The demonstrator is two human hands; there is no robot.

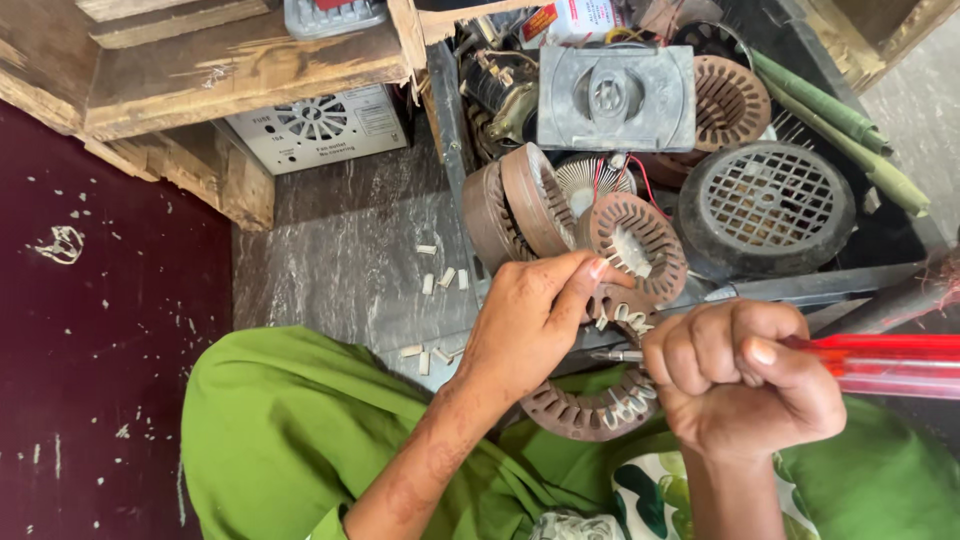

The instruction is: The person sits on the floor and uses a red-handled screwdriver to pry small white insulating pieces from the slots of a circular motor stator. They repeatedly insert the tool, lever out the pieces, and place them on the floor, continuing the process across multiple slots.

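Dark maroon speckled floor point(100, 330) takes the whole left side, open and bare apart from white flecks. Grey marble slab point(340, 250) next to it, bounded on top by a rough wooden bench point(200, 80) with a white vented metal box point(320, 125) tucked under it. Little room on the right: black tray point(890, 235) packed with a grey cast motor cover point(615, 98), a round grey fan grille point(768, 208), rolled green sheets point(840, 120) and several brown laminated stator rings point(540, 205). That pile sits just beyond the hands. Person in green clothing point(290, 430) sits low, knees up. Brown slotted stator ring point(595, 405) rests in the lap between both hands, near edge clear, far edge close against the tray. Left hand point(530, 325) grips its upper rim, thumb and forefinger pinched over the slots. Right hand point(745, 385) is clenched in a fist around a red-handled screwdriver point(880, 365), metal tip pointing at the ring's inner slots. Small white insulation slips point(440, 280) are scattered on the marble.
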